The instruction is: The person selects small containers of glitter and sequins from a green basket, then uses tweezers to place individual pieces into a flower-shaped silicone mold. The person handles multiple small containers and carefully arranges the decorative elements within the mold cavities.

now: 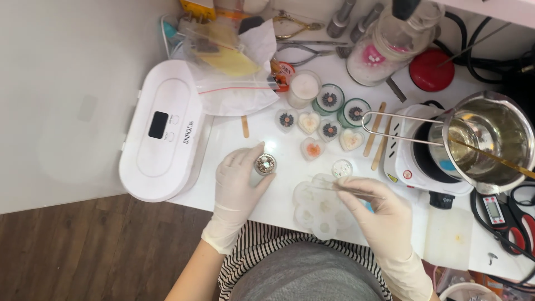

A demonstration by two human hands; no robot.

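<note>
A: Bench layout, largest item first?

B: White table (262,206) fills the frame centre. At left centre sits the white lidded machine (163,131) with a small dark screen. At right, the steel pouring pot (490,142) rests on the small white hotplate (415,161), clear liquid inside.

A: Centre of the frame?

B: A clear flower-shaped mould (320,209) lies flat at lower centre, just under my right hand. Above it, upper centre, a cluster of small heart and round dishes (326,120) holding dried flowers.

A: Hands?

B: Both gloved. My left hand (237,187), left of centre, pinches a small round jar (265,164) between thumb and fingertips, held upright just above the table. My right hand (382,214), lower right of centre, pinches thin tweezers (348,189), tips pointing left over the mould's upper edge. Whether the tips hold anything, I cannot tell.

A: Smallest?

B: A tiny open pot of beads (341,168), just above the tweezers.
</note>
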